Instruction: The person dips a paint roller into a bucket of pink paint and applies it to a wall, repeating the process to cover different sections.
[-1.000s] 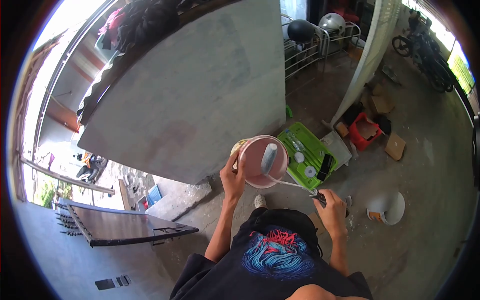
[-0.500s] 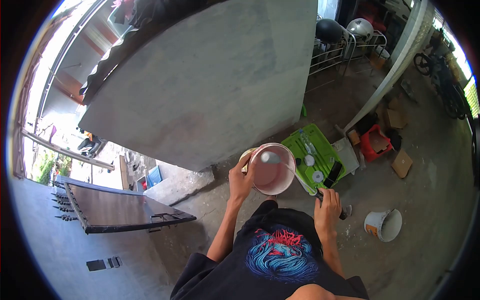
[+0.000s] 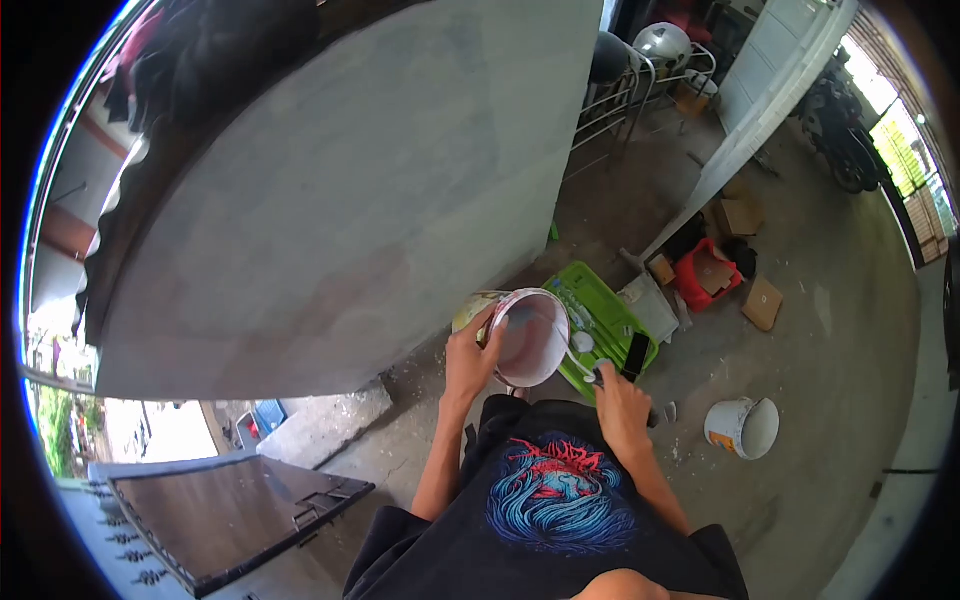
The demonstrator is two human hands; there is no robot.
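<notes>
A white bucket [image 3: 543,350] with pinkish stains inside is tilted in front of my body. My left hand [image 3: 470,362] grips its left rim, with the thumb on the near side. My right hand [image 3: 622,405], fingers closed, holds the dark handle of a long tool [image 3: 580,366]. The tool's pale shaft runs over the bucket's right rim, and its head is hard to make out inside. Just right of the bucket lies a green tray [image 3: 603,310] bearing a clear bottle, a white round item and a black phone-like object [image 3: 636,356].
A second white bucket [image 3: 728,425] lies tipped on the floor at right. Beyond the tray are a red container [image 3: 697,292] and cardboard boxes [image 3: 762,303]. A large grey wall [image 3: 340,220] rises ahead; a brown metal door [image 3: 220,510] is at lower left. A motorcycle [image 3: 845,140] stands far right.
The view has turned, shifting the surroundings left. The tool's rounded head, clearly visible over the bucket before, now shows only dimly inside, and the bucket is tilted more toward my right hand.
</notes>
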